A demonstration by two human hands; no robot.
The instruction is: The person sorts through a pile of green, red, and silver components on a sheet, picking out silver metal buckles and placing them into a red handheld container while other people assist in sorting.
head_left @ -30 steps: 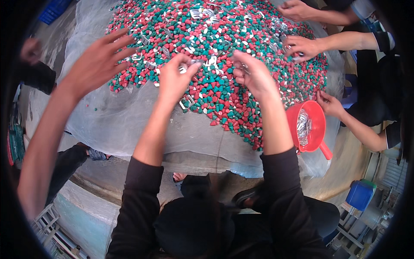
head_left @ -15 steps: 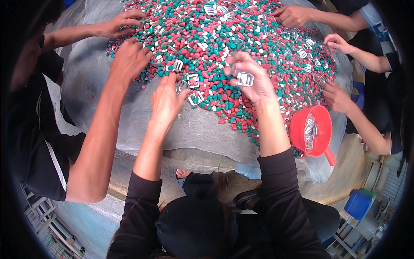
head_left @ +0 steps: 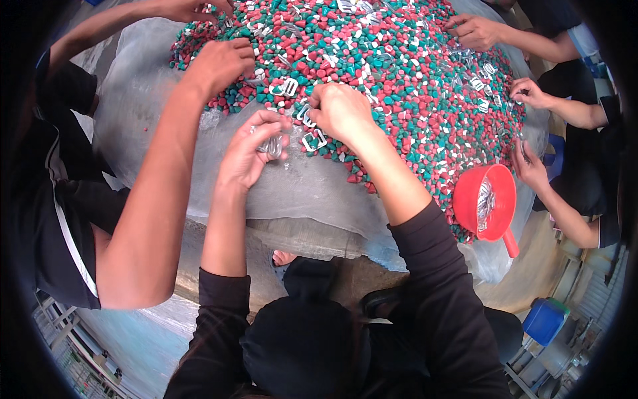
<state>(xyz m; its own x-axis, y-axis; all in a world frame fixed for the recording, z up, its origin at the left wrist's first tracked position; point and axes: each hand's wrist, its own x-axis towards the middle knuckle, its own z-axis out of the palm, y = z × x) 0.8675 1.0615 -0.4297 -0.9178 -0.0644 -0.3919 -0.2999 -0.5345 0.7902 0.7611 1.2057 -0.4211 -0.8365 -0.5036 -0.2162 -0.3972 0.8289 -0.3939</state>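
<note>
A wide heap of small red, green and white cone-shaped pieces (head_left: pixel 399 100) lies on a pale sheet, with flat silver metal buckles scattered through it. My left hand (head_left: pixel 242 156) is turned partly up at the heap's near edge, its fingers curled round several metal buckles (head_left: pixel 271 145). Just right of it, my right hand (head_left: pixel 345 114) reaches down palm-side to the heap. Its fingers pinch at a silver buckle (head_left: pixel 306 117), partly hidden by the fingertips. One more buckle (head_left: pixel 314 140) lies below that hand, and another buckle (head_left: pixel 288 87) lies farther up.
A red plastic scoop (head_left: pixel 488 206) holding silver pieces stands at the heap's right edge. Co-workers' arms (head_left: pixel 166 166) reach in from the left, close to my left hand. Other people's hands (head_left: pixel 475 32) work along the right side. The translucent sheet (head_left: pixel 299 193) covers the near side.
My right hand has moved left and down to the heap beside my left hand. My left hand has turned up and now shows buckles in its fingers. The nearer left-side co-worker's hand has shifted slightly.
</note>
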